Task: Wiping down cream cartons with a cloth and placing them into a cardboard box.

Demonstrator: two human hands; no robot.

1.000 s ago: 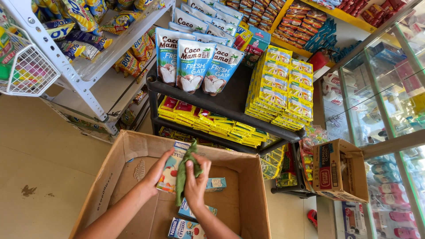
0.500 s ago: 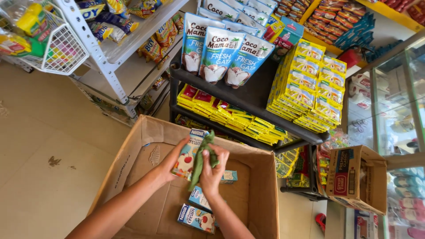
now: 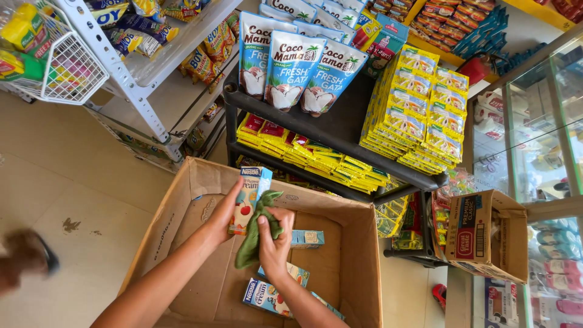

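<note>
My left hand (image 3: 223, 214) is closed around a small blue-and-white cream carton with fruit printed on it (image 3: 249, 193), holding it upright over the big open cardboard box (image 3: 182, 188). My right hand (image 3: 276, 240) sits just beside it, fingers bunched tight on a crumpled green cloth (image 3: 258, 231) that touches the carton's right side and hangs down below my palm. Under my hands, three more small cartons (image 3: 306, 239) lie flat on the box floor, apart from the one I hold. Beyond the box stands a black shelf rack (image 3: 340, 130) with blue-and-white pouches (image 3: 290, 70) and stacked yellow packets (image 3: 419, 109).
</note>
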